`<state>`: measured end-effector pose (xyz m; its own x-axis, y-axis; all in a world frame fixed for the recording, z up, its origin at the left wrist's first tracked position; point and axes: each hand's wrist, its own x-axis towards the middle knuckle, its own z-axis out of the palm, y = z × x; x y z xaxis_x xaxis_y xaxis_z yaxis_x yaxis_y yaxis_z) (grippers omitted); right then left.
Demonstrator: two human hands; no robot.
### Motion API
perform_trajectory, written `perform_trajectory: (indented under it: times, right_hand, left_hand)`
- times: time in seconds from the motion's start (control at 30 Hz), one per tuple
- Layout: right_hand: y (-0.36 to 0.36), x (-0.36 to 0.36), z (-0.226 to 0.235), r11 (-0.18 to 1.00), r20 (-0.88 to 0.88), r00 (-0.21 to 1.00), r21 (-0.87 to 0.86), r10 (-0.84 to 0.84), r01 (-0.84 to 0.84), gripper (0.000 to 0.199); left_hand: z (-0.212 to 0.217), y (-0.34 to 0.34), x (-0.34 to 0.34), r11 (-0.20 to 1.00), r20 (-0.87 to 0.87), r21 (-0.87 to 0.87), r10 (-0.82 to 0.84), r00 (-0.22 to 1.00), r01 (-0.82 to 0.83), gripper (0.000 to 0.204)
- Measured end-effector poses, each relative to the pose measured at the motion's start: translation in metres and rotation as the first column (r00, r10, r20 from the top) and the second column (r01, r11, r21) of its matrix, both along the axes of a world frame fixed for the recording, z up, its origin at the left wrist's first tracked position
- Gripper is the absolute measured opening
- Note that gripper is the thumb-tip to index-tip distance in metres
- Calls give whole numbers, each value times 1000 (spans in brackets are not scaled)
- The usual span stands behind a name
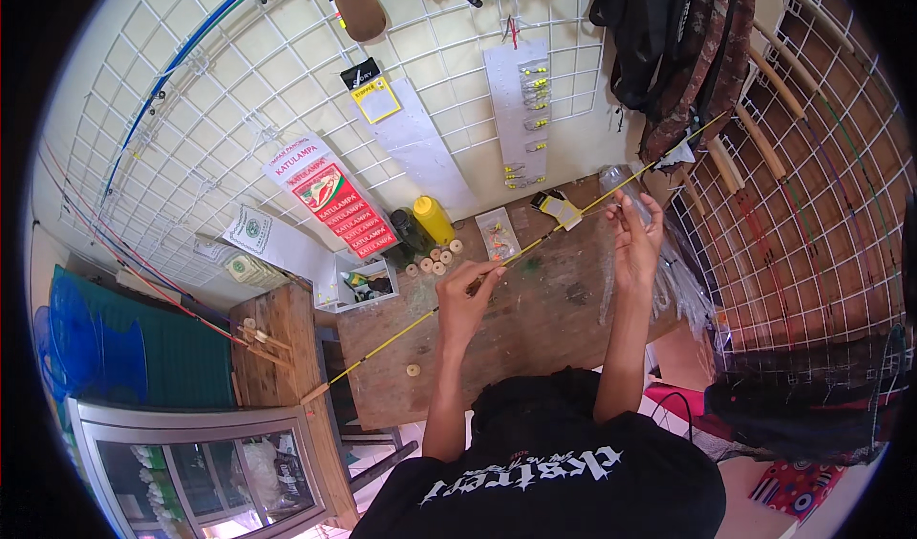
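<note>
A long thin yellow fishing rod slants across the wooden workbench from lower left to upper right. My left hand is closed around the rod near its middle. My right hand is raised at the rod's upper part, fingers pinched on the rod or its line beside a clear plastic sleeve. A yellow-and-black tag hangs on the rod between my hands.
On the bench stand a yellow bottle, a dark bottle, several small wooden discs, a lure packet and a white box. Wire grids with rods and packets cover the walls. A lower wooden stand sits left.
</note>
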<state>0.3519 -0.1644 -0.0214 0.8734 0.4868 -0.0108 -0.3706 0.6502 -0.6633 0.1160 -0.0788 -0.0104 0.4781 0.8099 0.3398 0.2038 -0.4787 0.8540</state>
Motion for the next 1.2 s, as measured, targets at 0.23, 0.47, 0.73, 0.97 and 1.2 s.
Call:
perform_trajectory:
  times: [0.23, 0.47, 0.73, 0.97, 1.2]
  right_hand:
    - [16, 13, -5, 963, 246, 959, -260, 142, -76, 36]
    - [-6, -25, 53, 631, 450, 861, -745, 237, 217, 29]
    - [-7, -40, 73, 706, 758, 561, -594, 332, 385, 12]
    - [13, -57, 68, 600, 786, 149, -566, 600, 565, 16]
    - [16, -66, 70, 524, 764, 148, -556, 628, 645, 19]
  left_hand:
    - [0, -1, 1, 1000, -28, -12, -7, 1000, 7, 12]
    - [1, 0, -2, 1000, -21, 16, 11, 1000, -11, 11]
    - [-5, 1, 1, 1000, -1, -1, -15, 1000, 15, 12]
    - [-6, 1, 2, 1000, 22, 10, -11, 1000, 11, 12]
    - [-6, -1, 2, 1000, 12, 21, -21, 1000, 20, 11]
